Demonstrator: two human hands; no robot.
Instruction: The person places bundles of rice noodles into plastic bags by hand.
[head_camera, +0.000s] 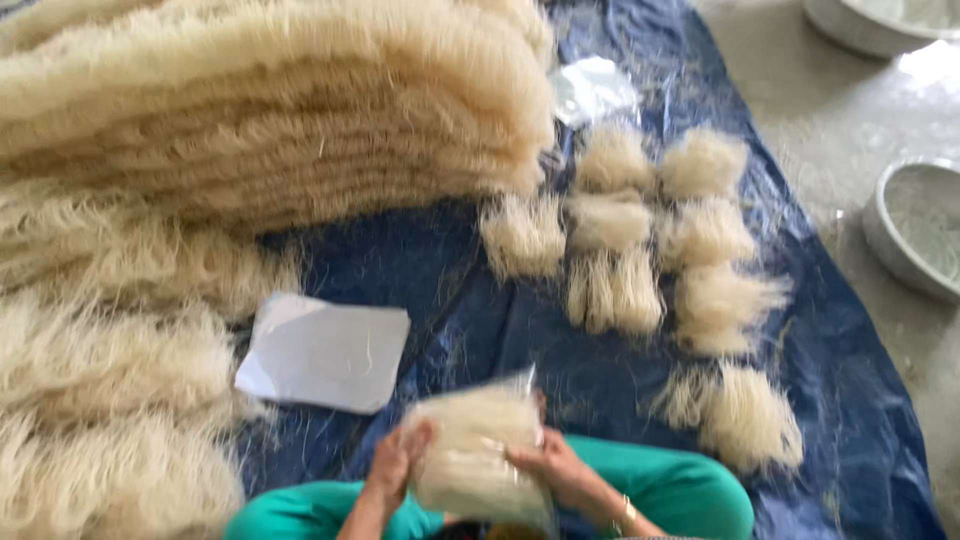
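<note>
Clear glossy plastic bag (478, 455), matt fibrous noodles inside; blue woven tarp (520, 330) slightly shiny; metal basin (915, 228) at 3 o'clock, dull.

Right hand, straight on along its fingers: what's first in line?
The right hand points left, fingers already on the clear bag of noodles. Past the bag, likely the left hand; depth unclear.

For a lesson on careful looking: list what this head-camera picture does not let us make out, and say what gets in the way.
- Head view: the palms of the left hand and right hand are hidden behind the clear bag of noodles.
- The bag's lower end is cut off by the bottom edge.
- The metal bowl is cut off by the right edge.
- Single strands in the big noodle stack are lost to blur.
</note>
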